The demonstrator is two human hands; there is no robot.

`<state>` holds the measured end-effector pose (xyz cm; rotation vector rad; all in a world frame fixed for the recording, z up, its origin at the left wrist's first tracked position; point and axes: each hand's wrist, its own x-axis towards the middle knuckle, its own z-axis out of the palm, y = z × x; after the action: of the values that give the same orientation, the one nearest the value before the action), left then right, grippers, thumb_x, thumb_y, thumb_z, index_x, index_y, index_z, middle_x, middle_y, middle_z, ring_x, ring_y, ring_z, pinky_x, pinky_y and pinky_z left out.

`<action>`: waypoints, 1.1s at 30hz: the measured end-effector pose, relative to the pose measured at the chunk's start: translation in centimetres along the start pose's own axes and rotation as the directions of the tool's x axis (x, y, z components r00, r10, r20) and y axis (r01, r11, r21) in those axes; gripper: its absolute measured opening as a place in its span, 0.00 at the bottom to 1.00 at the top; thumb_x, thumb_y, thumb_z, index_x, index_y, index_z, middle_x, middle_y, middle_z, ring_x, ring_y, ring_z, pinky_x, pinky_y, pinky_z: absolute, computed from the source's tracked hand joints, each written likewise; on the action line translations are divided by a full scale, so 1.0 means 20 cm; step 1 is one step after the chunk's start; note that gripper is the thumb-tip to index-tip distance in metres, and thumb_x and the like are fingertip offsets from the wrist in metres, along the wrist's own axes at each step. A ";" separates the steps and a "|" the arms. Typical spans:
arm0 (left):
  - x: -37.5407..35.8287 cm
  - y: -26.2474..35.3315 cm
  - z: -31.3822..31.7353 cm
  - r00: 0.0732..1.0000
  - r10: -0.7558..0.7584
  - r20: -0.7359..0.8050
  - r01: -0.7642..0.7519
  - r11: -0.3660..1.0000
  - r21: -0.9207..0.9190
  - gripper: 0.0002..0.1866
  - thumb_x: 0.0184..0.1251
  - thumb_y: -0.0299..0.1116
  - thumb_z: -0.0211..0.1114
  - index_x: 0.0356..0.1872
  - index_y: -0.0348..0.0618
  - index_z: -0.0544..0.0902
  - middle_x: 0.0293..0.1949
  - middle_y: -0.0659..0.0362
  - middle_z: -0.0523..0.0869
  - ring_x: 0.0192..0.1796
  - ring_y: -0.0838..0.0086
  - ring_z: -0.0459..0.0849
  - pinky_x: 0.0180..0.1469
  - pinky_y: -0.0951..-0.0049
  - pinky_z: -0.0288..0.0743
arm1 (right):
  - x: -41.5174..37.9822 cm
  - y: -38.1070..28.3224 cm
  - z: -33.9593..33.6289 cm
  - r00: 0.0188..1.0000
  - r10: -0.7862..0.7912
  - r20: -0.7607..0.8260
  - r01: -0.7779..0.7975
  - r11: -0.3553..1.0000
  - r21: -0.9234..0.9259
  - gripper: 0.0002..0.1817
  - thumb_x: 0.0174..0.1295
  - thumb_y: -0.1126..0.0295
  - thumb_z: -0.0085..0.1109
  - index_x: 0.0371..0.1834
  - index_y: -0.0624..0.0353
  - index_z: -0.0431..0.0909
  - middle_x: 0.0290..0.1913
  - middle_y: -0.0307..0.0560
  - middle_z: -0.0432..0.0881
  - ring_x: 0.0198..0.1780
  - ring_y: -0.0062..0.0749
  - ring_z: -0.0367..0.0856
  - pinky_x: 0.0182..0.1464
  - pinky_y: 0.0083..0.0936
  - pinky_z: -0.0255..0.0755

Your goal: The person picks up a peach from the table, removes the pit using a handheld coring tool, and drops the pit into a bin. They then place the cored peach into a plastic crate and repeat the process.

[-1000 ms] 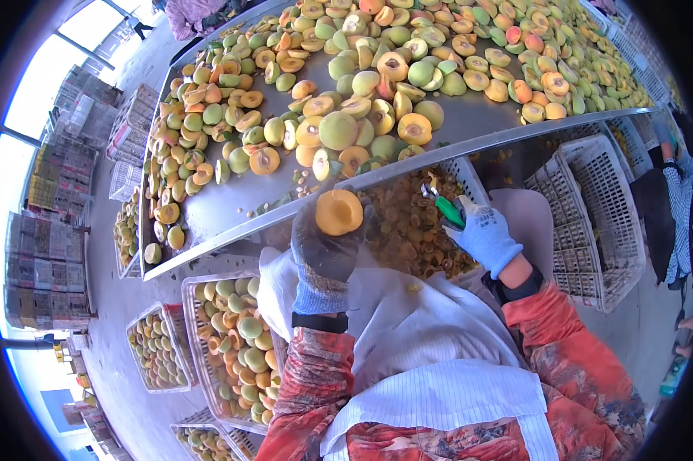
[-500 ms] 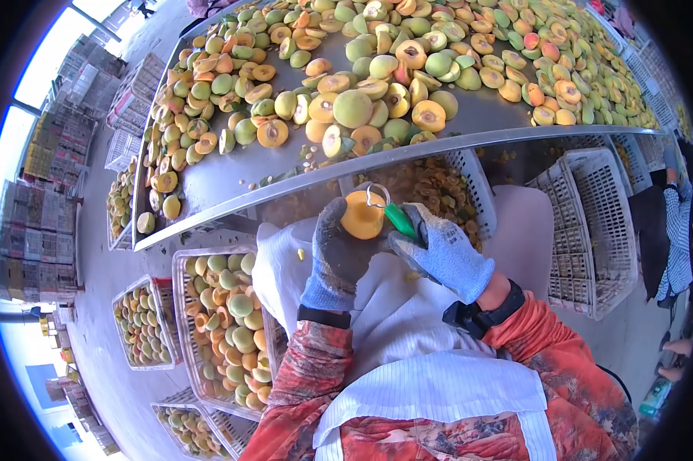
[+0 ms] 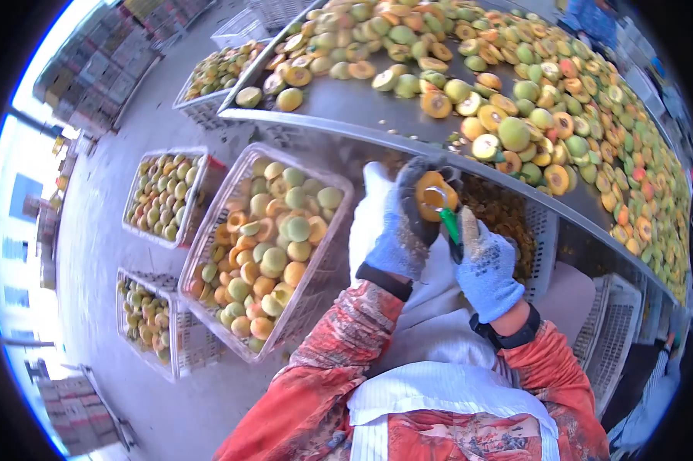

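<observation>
My left hand (image 3: 405,230), in a blue glove with a dark grey palm, is closed around an orange-yellow peach half (image 3: 432,187) with its cut face up. Closed in my right hand (image 3: 488,269), in a blue glove, is a pitting tool (image 3: 449,223) with a green handle and a metal loop. The loop lies against the cut face of the peach half. Both hands are above my lap, near the front edge of the metal table (image 3: 346,137), where many halved peaches (image 3: 515,134) lie in heaps.
A large crate of peach halves (image 3: 265,253) stands on the floor to my left, with smaller filled crates (image 3: 162,196) beyond it. Under the table edge is a crate (image 3: 542,238) of brown-yellow scraps. White crates (image 3: 611,323) stand at right. A person in blue (image 3: 592,21) is across the table.
The view has swung to the left, bringing the floor crates further into sight. Both hands still hold the peach half and tool; the tool's loop now lies lower across the cut face.
</observation>
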<state>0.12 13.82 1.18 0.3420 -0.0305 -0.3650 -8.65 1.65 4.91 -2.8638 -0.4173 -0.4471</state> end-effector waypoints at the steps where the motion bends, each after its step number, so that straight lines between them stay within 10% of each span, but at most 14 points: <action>1: -0.11 0.10 0.10 0.946 0.321 0.055 -0.274 0.693 0.667 0.20 0.55 0.30 0.65 0.50 0.42 0.73 0.45 0.53 0.78 0.47 0.66 0.80 0.47 0.69 0.77 | 0.02 -0.04 -0.01 0.994 -0.106 0.015 0.106 0.994 0.014 0.28 0.50 0.71 0.54 0.58 0.62 0.64 0.32 0.53 0.75 0.26 0.46 0.77 0.27 0.40 0.67; 2: -0.21 0.18 0.19 0.842 0.479 0.248 -0.269 -0.026 0.963 0.17 0.57 0.34 0.64 0.47 0.42 0.75 0.42 0.53 0.79 0.44 0.67 0.80 0.46 0.69 0.77 | 0.04 -0.09 0.02 0.996 -0.094 0.008 0.092 0.990 0.103 0.28 0.51 0.70 0.56 0.57 0.63 0.65 0.30 0.52 0.75 0.25 0.47 0.76 0.26 0.40 0.67; 4: -0.19 0.23 0.08 0.873 0.481 -0.077 -0.351 0.731 0.586 0.15 0.61 0.38 0.60 0.46 0.42 0.75 0.37 0.54 0.79 0.42 0.70 0.80 0.43 0.71 0.77 | 0.13 -0.17 0.00 0.995 -0.050 0.081 0.021 0.945 0.326 0.24 0.50 0.72 0.61 0.53 0.59 0.69 0.31 0.54 0.78 0.30 0.50 0.80 0.31 0.38 0.72; 5: -0.19 0.26 0.02 0.789 0.615 0.009 -0.504 0.637 0.583 0.14 0.61 0.35 0.61 0.44 0.40 0.76 0.36 0.55 0.79 0.40 0.71 0.80 0.41 0.72 0.78 | 0.16 -0.22 -0.01 0.995 -0.058 0.084 0.020 0.917 0.399 0.23 0.50 0.72 0.62 0.52 0.58 0.70 0.32 0.55 0.79 0.31 0.50 0.80 0.34 0.36 0.72; 6: -0.21 0.46 -0.03 0.975 0.178 -0.136 -0.173 0.984 0.044 0.13 0.61 0.34 0.61 0.44 0.40 0.76 0.37 0.56 0.79 0.39 0.71 0.80 0.41 0.72 0.78 | 0.19 -0.26 -0.03 0.995 -0.054 0.089 0.006 0.887 0.461 0.22 0.51 0.73 0.63 0.51 0.58 0.71 0.33 0.55 0.79 0.33 0.50 0.80 0.36 0.34 0.73; 10: -0.56 1.01 -0.54 0.624 0.621 -0.475 -0.239 0.730 0.640 0.10 0.57 0.32 0.64 0.35 0.36 0.80 0.32 0.57 0.83 0.31 0.74 0.80 0.33 0.76 0.75 | 0.23 -0.13 -0.02 0.963 0.177 0.205 -0.263 0.791 0.553 0.20 0.54 0.76 0.61 0.50 0.60 0.70 0.41 0.47 0.79 0.36 0.29 0.79 0.40 0.25 0.72; 12: -0.83 1.32 -0.91 0.293 0.904 -0.311 0.032 0.316 0.948 0.13 0.56 0.33 0.66 0.38 0.34 0.79 0.32 0.56 0.83 0.33 0.75 0.79 0.37 0.77 0.73 | 0.25 -0.16 -0.10 0.839 0.384 0.386 -0.545 0.590 0.596 0.18 0.55 0.76 0.60 0.50 0.59 0.71 0.41 0.41 0.78 0.31 0.21 0.76 0.34 0.18 0.71; 14: -1.20 1.54 -1.10 0.378 0.923 -0.064 0.746 -0.263 0.612 0.22 0.57 0.41 0.62 0.49 0.38 0.77 0.44 0.47 0.80 0.47 0.56 0.79 0.50 0.62 0.71 | 0.16 0.00 -0.01 0.971 0.196 0.134 -0.237 0.751 0.617 0.18 0.55 0.77 0.60 0.49 0.58 0.71 0.40 0.37 0.78 0.22 0.14 0.71 0.22 0.13 0.66; 16: -1.45 1.55 -1.25 0.362 0.832 -0.420 0.932 -0.321 0.167 0.29 0.53 0.41 0.62 0.57 0.40 0.71 0.53 0.42 0.74 0.55 0.50 0.73 0.56 0.59 0.68 | 0.19 -0.09 -0.16 0.760 0.450 0.468 -0.649 0.556 0.519 0.18 0.54 0.75 0.61 0.49 0.57 0.71 0.35 0.38 0.79 0.29 0.20 0.75 0.31 0.17 0.71; 20: -1.61 1.68 -1.62 0.420 0.698 -0.581 0.901 -0.247 0.355 0.23 0.53 0.38 0.59 0.52 0.44 0.75 0.46 0.44 0.79 0.49 0.50 0.78 0.52 0.58 0.72 | 0.06 0.07 -0.11 0.900 0.329 0.287 -0.433 0.756 0.491 0.21 0.51 0.68 0.65 0.48 0.62 0.72 0.38 0.57 0.80 0.40 0.47 0.81 0.42 0.31 0.72; 22: -1.20 1.55 -1.12 0.396 0.755 -0.522 0.918 -0.307 0.252 0.20 0.55 0.39 0.60 0.50 0.44 0.78 0.45 0.45 0.80 0.47 0.53 0.79 0.50 0.59 0.72 | 0.05 0.08 -0.16 0.909 0.341 0.238 -0.415 0.779 0.469 0.22 0.52 0.66 0.65 0.49 0.61 0.71 0.38 0.57 0.79 0.41 0.49 0.80 0.42 0.33 0.72; 25: -0.58 1.32 -0.88 0.688 0.717 -0.112 0.395 -0.241 0.887 0.18 0.58 0.26 0.62 0.50 0.34 0.77 0.47 0.52 0.81 0.49 0.67 0.80 0.52 0.71 0.72 | 0.01 0.14 -0.18 0.895 0.396 0.203 -0.444 0.755 0.483 0.23 0.52 0.65 0.64 0.50 0.60 0.70 0.39 0.57 0.79 0.42 0.50 0.79 0.42 0.34 0.73; 29: 0.30 0.77 -0.36 0.897 0.440 0.036 -0.068 0.056 0.996 0.14 0.58 0.26 0.62 0.46 0.37 0.80 0.42 0.57 0.84 0.44 0.75 0.82 0.50 0.76 0.73 | -0.07 0.25 -0.24 0.836 0.456 0.305 -0.549 0.684 0.481 0.23 0.53 0.65 0.63 0.51 0.59 0.70 0.38 0.58 0.79 0.41 0.52 0.79 0.41 0.35 0.73; 33: 0.90 0.38 0.02 0.941 0.334 -0.049 0.229 -0.522 0.822 0.22 0.54 0.48 0.60 0.46 0.46 0.80 0.43 0.50 0.83 0.48 0.57 0.80 0.50 0.63 0.72 | -0.24 0.40 -0.23 0.731 0.520 0.443 -0.670 0.424 0.609 0.23 0.56 0.72 0.59 0.56 0.60 0.68 0.39 0.53 0.81 0.41 0.38 0.83 0.44 0.27 0.73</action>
<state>19.49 13.98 3.60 2.5053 -0.0456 0.0333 -11.76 -8.24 6.35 -2.0052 0.3715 0.1402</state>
